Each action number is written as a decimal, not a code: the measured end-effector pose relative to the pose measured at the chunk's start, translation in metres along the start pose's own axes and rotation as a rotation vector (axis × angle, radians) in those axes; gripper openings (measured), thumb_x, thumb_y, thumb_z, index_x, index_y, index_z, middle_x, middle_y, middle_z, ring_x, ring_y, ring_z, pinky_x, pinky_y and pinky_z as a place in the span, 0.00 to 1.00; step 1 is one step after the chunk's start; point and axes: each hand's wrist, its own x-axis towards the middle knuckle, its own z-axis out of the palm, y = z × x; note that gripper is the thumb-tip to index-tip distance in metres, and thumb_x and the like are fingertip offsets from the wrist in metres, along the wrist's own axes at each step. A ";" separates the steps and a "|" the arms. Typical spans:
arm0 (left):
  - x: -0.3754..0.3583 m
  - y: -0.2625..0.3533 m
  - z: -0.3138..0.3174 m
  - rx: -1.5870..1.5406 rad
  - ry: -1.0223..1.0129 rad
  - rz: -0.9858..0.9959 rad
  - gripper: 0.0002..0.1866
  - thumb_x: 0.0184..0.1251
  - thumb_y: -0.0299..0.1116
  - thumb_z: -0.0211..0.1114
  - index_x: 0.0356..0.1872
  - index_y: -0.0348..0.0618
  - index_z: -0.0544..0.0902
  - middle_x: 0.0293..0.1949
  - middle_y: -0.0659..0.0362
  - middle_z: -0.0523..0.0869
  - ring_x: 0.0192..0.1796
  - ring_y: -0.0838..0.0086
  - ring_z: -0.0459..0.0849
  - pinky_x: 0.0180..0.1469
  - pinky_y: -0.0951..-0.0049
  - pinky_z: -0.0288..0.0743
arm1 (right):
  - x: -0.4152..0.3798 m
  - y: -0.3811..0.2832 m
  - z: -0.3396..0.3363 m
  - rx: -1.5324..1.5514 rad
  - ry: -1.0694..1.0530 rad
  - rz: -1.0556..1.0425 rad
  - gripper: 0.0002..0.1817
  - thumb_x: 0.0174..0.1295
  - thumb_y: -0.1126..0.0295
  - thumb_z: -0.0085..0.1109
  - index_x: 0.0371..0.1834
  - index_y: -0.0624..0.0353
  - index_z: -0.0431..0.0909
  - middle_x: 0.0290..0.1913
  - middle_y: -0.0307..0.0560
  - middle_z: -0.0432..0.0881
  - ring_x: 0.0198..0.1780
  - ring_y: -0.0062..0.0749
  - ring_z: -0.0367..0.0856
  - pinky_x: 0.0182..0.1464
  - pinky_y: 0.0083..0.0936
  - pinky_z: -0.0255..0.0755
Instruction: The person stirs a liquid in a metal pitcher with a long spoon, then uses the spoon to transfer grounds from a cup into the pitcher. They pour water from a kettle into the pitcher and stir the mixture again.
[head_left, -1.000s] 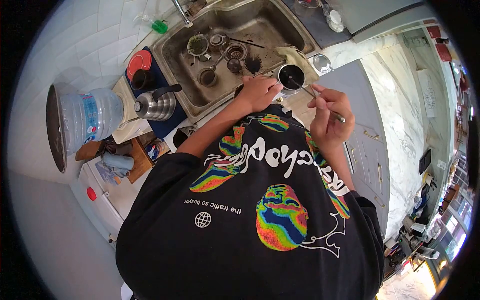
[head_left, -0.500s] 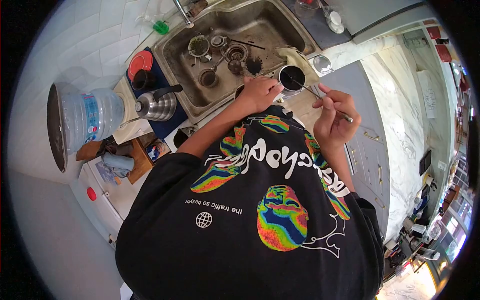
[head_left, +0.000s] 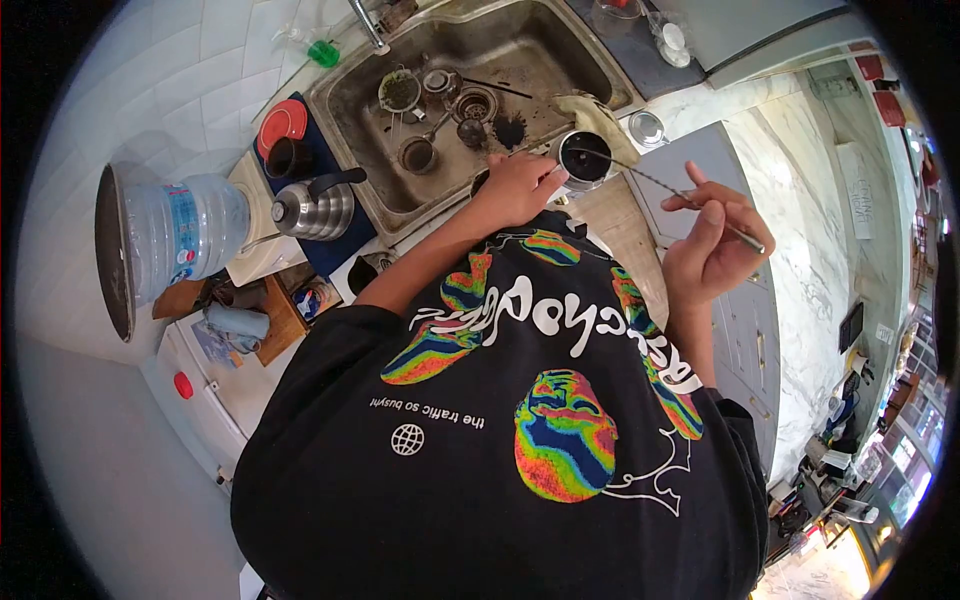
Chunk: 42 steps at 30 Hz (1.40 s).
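Your right hand [head_left: 715,245] grasps the spoon [head_left: 650,177], thumb and fingers pinching its handle well back from the cup [head_left: 585,158], with one finger raised. The spoon slants leftward, its far end within the cup's mouth. That cup is at the near edge of the sink [head_left: 530,65], toward the near right corner, with the cloth [head_left: 600,117] just beyond it. Your left hand [head_left: 515,190] lies at the same edge, just left of the cup, its thumb seemingly against the cup's side; whether its fingers grasp anything I can't tell, as the hand itself hides that.

With so long a handle, small wrist movements will likely swing the tip widely, so a light pinch nearer the cup should give finer control. Brace the cup with your left hand against sideways pushes, and hold the tip inside the rim, so that any drips fall within.
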 end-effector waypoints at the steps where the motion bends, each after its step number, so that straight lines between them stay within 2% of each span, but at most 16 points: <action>1: 0.000 -0.001 0.001 0.004 0.004 0.006 0.20 0.79 0.51 0.56 0.35 0.46 0.84 0.38 0.50 0.88 0.49 0.50 0.85 0.52 0.44 0.64 | 0.001 0.003 -0.003 0.007 0.004 0.011 0.11 0.78 0.81 0.47 0.56 0.60 0.59 0.40 0.62 0.81 0.30 0.37 0.86 0.57 0.51 0.86; 8: 0.000 -0.002 0.003 -0.036 0.043 0.021 0.20 0.79 0.50 0.57 0.35 0.46 0.85 0.37 0.50 0.88 0.48 0.50 0.85 0.52 0.45 0.64 | -0.010 0.018 0.002 0.073 -0.037 0.150 0.11 0.78 0.81 0.47 0.57 0.60 0.59 0.43 0.61 0.81 0.35 0.37 0.88 0.64 0.53 0.81; 14: 0.000 0.000 0.001 -0.038 0.040 0.016 0.20 0.79 0.51 0.57 0.36 0.46 0.86 0.37 0.51 0.88 0.49 0.50 0.85 0.52 0.46 0.63 | -0.009 0.024 -0.001 0.056 -0.028 0.124 0.10 0.79 0.81 0.46 0.56 0.60 0.59 0.44 0.62 0.81 0.35 0.36 0.88 0.66 0.53 0.79; 17: 0.000 -0.002 0.001 -0.023 0.030 0.021 0.20 0.79 0.51 0.57 0.36 0.46 0.85 0.38 0.51 0.88 0.49 0.50 0.85 0.53 0.45 0.63 | -0.009 0.021 -0.008 -0.009 -0.019 0.121 0.09 0.81 0.75 0.47 0.56 0.57 0.58 0.43 0.62 0.83 0.33 0.39 0.88 0.64 0.59 0.80; 20: 0.001 0.001 -0.002 -0.003 -0.022 -0.009 0.20 0.80 0.51 0.57 0.35 0.46 0.85 0.38 0.51 0.88 0.50 0.50 0.85 0.53 0.45 0.64 | -0.008 0.018 -0.007 0.045 -0.073 0.119 0.10 0.78 0.82 0.46 0.56 0.61 0.58 0.43 0.63 0.81 0.37 0.36 0.88 0.66 0.53 0.79; 23: 0.001 0.000 0.000 -0.026 0.006 0.000 0.20 0.80 0.50 0.57 0.34 0.46 0.84 0.38 0.51 0.88 0.50 0.51 0.84 0.52 0.44 0.63 | -0.009 0.022 0.002 0.037 -0.068 0.093 0.10 0.78 0.82 0.45 0.56 0.61 0.58 0.44 0.63 0.81 0.38 0.36 0.87 0.65 0.53 0.80; 26: -0.001 0.000 0.002 -0.029 0.061 0.040 0.18 0.80 0.48 0.59 0.38 0.44 0.85 0.36 0.49 0.86 0.47 0.50 0.84 0.54 0.49 0.64 | -0.009 0.022 0.002 0.018 -0.005 0.158 0.11 0.78 0.82 0.46 0.56 0.61 0.58 0.44 0.63 0.80 0.36 0.36 0.87 0.64 0.53 0.82; 29: 0.000 0.002 -0.002 -0.002 0.012 0.021 0.18 0.80 0.48 0.59 0.39 0.44 0.86 0.36 0.49 0.86 0.48 0.50 0.84 0.54 0.49 0.65 | -0.007 0.020 -0.002 -0.023 -0.011 0.103 0.10 0.80 0.78 0.47 0.56 0.58 0.59 0.43 0.62 0.82 0.32 0.37 0.88 0.62 0.60 0.82; 32: 0.002 0.001 -0.003 0.004 -0.015 0.001 0.19 0.79 0.49 0.58 0.35 0.45 0.83 0.37 0.51 0.87 0.49 0.50 0.84 0.52 0.44 0.64 | -0.012 0.020 -0.001 -0.060 -0.056 0.025 0.12 0.78 0.82 0.48 0.56 0.58 0.59 0.43 0.62 0.82 0.32 0.37 0.88 0.60 0.60 0.83; 35: 0.000 -0.001 0.000 -0.011 0.047 0.050 0.19 0.79 0.50 0.57 0.35 0.46 0.83 0.37 0.51 0.87 0.50 0.50 0.84 0.53 0.44 0.64 | -0.014 0.016 0.003 -0.162 -0.124 -0.016 0.14 0.76 0.85 0.49 0.56 0.58 0.59 0.41 0.62 0.81 0.32 0.36 0.87 0.59 0.59 0.84; 38: -0.001 0.000 -0.002 0.016 0.018 0.026 0.19 0.80 0.50 0.58 0.39 0.45 0.85 0.38 0.50 0.87 0.50 0.51 0.84 0.56 0.48 0.64 | -0.011 0.009 0.001 -0.231 -0.177 -0.070 0.15 0.75 0.87 0.49 0.56 0.58 0.59 0.40 0.62 0.80 0.31 0.34 0.86 0.57 0.58 0.86; 42: 0.001 0.002 -0.003 0.032 -0.004 -0.004 0.20 0.80 0.51 0.58 0.38 0.45 0.85 0.38 0.50 0.86 0.49 0.51 0.83 0.57 0.49 0.63 | -0.011 0.004 -0.004 -0.220 -0.205 -0.079 0.16 0.74 0.88 0.50 0.56 0.59 0.59 0.37 0.61 0.79 0.30 0.32 0.84 0.56 0.57 0.86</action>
